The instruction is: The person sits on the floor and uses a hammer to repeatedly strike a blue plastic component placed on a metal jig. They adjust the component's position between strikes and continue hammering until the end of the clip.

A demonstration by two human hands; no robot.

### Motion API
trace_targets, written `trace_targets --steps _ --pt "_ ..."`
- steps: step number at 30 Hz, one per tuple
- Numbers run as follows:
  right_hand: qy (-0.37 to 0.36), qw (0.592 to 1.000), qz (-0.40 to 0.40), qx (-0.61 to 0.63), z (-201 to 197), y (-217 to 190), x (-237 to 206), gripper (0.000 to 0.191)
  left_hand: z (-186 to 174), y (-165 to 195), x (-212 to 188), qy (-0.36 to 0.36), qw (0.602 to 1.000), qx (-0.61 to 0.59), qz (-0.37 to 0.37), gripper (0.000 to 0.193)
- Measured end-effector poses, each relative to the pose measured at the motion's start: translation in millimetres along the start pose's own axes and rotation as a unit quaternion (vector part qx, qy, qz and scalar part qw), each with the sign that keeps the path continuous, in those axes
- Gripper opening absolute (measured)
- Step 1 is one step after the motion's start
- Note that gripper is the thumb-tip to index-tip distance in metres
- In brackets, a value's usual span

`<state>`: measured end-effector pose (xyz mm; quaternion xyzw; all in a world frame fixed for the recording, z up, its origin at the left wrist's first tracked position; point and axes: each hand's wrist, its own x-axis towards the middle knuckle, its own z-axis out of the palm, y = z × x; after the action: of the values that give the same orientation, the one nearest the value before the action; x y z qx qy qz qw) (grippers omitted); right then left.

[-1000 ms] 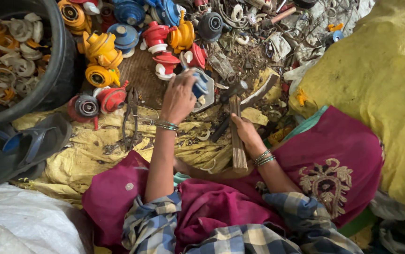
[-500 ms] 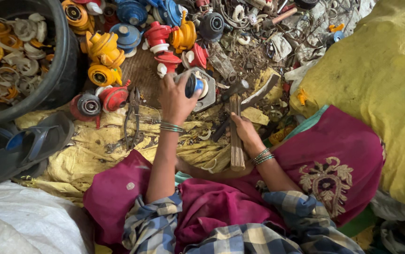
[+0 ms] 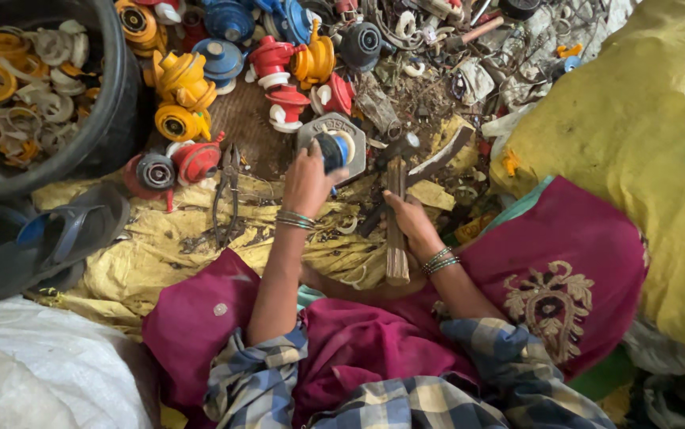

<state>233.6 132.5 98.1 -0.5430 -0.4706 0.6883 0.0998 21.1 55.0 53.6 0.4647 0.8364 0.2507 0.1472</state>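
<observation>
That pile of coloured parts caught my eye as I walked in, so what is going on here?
A person sits on the ground among scrap. The left hand holds a grey plate with a round blue and black part down on the work spot. The right hand grips the wooden handle of a hammer, whose head lies just right of the plate. Red, yellow and blue plastic parts lie beyond, and a black tub of rings stands to the left.
</observation>
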Motion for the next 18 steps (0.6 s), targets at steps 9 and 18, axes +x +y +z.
trace_targets --steps 9,18 --pt "0.059 0.962 -0.176 -0.200 12 10 -18 0.045 23 10 -16 0.210 0.966 0.124 -0.085 0.054" --pt "0.057 0.908 -0.238 -0.340 24 -1 -24 0.040 25 -2 -5 0.185 0.981 -0.005 -0.064 0.051"
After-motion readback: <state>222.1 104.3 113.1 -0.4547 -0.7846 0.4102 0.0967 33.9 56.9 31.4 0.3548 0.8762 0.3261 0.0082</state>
